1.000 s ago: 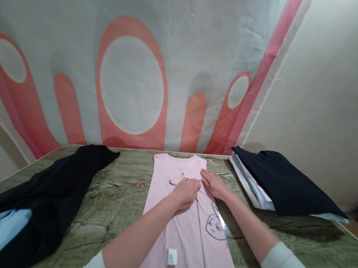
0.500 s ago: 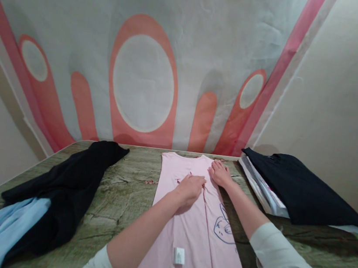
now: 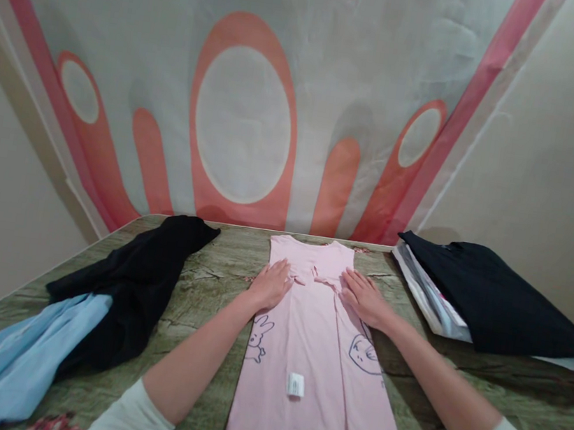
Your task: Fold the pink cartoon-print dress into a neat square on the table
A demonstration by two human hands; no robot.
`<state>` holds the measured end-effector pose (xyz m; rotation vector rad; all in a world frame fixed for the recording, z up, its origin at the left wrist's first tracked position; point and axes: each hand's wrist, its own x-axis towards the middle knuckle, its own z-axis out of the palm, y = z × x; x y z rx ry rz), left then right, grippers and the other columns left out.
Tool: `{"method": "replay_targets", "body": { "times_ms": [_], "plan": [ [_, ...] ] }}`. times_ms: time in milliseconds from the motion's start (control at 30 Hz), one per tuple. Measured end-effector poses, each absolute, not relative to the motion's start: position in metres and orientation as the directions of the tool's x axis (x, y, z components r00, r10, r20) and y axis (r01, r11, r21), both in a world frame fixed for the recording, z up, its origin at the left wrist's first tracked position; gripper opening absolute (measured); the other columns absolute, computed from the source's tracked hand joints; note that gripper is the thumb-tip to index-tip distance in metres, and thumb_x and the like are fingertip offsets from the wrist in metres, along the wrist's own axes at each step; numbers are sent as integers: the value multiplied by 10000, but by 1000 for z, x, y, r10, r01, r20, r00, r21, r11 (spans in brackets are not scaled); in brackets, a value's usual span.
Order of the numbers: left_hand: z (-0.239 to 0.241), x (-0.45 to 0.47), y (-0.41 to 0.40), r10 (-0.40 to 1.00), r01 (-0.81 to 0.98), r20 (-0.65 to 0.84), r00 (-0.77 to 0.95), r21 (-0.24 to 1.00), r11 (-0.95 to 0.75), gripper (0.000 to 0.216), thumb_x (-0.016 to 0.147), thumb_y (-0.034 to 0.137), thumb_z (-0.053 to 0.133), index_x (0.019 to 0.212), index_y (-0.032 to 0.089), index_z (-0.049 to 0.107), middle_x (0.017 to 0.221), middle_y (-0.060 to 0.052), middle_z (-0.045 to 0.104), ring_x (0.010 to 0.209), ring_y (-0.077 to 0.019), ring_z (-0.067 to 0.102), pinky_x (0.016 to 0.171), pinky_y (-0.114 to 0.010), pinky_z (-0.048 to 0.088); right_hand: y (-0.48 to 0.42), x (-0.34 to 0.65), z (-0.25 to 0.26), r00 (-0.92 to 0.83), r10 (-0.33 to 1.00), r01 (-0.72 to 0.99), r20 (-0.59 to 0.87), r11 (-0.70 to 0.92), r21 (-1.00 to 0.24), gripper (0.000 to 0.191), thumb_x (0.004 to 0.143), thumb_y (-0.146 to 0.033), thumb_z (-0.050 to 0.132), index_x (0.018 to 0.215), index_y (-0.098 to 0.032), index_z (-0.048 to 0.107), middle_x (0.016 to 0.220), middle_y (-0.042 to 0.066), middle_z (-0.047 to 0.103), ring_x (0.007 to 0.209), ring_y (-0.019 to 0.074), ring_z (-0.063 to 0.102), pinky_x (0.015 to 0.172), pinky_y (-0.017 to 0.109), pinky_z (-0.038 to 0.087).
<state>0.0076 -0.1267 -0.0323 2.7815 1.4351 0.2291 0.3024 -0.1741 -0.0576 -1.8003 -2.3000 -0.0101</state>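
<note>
The pink garment (image 3: 309,345) lies on the counter (image 3: 205,292) near six o'clock in view — left hand (image 3: 271,285) at its ten o'clock edge, right hand (image 3: 364,300) at two, both palm-down, fingers extended. Black clothing (image 3: 142,295) lies at eight.

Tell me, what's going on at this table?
Someone's left hand and right hand lie, fingers spread a little, on opposite sides of a pink garment, towards its far end. The garment is laid out on the wood-patterned table, with some creases and a white tag showing. Off to the left lie a rumpled black garment and light blue cloth; to the right is a stack topped by black cloth. Neither hand touches those.
</note>
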Motion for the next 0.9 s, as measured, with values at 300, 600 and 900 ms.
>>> {"method": "replay_targets", "body": {
  "times_ms": [300,600,900],
  "plan": [
    [-18,-13,-171,813,813,39,582,10,-582,572,922,427,227,1381,90,278,1457,-132,215,1342,-226,189,1082,-401,108,-209,285,-42,-267,954,953,135,283,-111,596,901,-496,223,1404,-180,275,1462,66,245,1349,228,175,1088,456,136],
    [-12,-44,-208,765,764,70,641,39,-644,564,926,426,244,1392,110,255,1463,-107,205,1353,-196,155,1083,-368,113,-248,275,-38,-369,925,915,94,379,-138,624,900,-511,253,1430,-188,183,1473,76,200,1349,211,177,1093,433,160],
    [33,-88,-262,573,569,-18,819,149,-809,396,909,271,381,1299,212,414,1358,-56,429,1256,-176,370,1055,-350,233,-315,324,-15,-445,888,851,118,460,-253,446,884,-335,416,1316,-228,439,1387,60,400,1269,215,364,1043,417,323]
  ]
}}
